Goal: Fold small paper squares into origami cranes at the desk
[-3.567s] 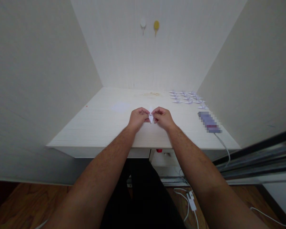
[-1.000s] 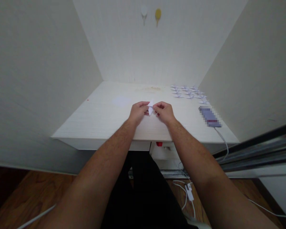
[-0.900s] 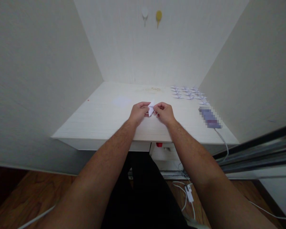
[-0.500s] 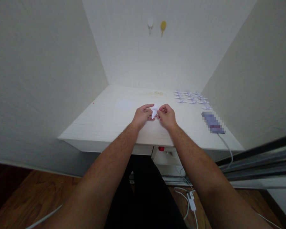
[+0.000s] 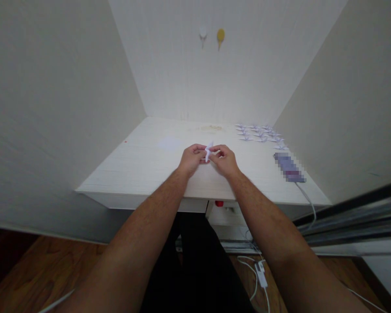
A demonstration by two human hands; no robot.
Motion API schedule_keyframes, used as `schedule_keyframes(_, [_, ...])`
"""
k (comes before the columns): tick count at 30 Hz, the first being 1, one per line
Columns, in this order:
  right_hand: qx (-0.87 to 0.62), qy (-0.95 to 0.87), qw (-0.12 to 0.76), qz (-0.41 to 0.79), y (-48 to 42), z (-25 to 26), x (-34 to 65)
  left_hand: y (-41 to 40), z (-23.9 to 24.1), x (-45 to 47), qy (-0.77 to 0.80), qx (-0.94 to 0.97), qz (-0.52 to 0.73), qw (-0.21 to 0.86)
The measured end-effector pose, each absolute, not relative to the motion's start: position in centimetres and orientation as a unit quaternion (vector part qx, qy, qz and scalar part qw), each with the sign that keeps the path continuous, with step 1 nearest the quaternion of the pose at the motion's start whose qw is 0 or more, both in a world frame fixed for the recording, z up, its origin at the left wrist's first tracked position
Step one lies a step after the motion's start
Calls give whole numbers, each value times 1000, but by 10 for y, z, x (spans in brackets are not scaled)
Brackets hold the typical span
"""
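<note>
A small white folded paper crane [image 5: 208, 150] is held between my two hands above the front middle of the white desk [image 5: 133, 169]. My left hand [image 5: 193, 159] grips its left side between thumb and fingers. From the right, my right hand [image 5: 224, 160] pinches the paper, its thumb and fingertips pressed against it. Both sets of fingers partly cover the crane, so its exact folds are hard to make out. Several finished white paper cranes [image 5: 262, 139] stand in rows at the desk's back right.
Pale paper sheets [image 5: 169, 142] lie on the desk left of my hands. A phone [image 5: 289, 167], blurred out, lies at the right with a white cable [image 5: 308, 200] running off the edge. Walls close in on three sides. A power strip [image 5: 261, 274] lies on the floor.
My right hand has moved slightly left, closer to my left hand. The paper crane now looks narrower, its wings less spread to view. The whole view has shifted a little.
</note>
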State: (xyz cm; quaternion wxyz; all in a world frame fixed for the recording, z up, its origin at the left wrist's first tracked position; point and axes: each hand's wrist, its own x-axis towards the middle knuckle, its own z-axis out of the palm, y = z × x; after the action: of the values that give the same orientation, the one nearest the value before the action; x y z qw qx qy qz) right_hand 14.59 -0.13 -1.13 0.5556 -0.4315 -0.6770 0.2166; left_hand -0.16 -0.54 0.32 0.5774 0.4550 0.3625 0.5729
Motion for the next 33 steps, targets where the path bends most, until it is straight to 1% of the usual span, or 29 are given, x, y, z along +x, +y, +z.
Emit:
schedule_keyframes(6, [-460, -659, 547, 234, -4, -9, 145, -3, 0, -2, 361, 448, 576, 581])
schedule_keyframes(12, [-443, -681, 549, 198, -2, -9, 147, -1, -1, -3, 364, 433, 588, 578])
schedule_keyframes(17, [-434, -686, 549, 199, 1, -12, 148, -1, -1, -3, 358, 432, 592, 578])
schedule_keyframes(33, [-419, -668, 552, 272, 2, -13, 149, -5, 4, -2, 344, 432, 567, 611])
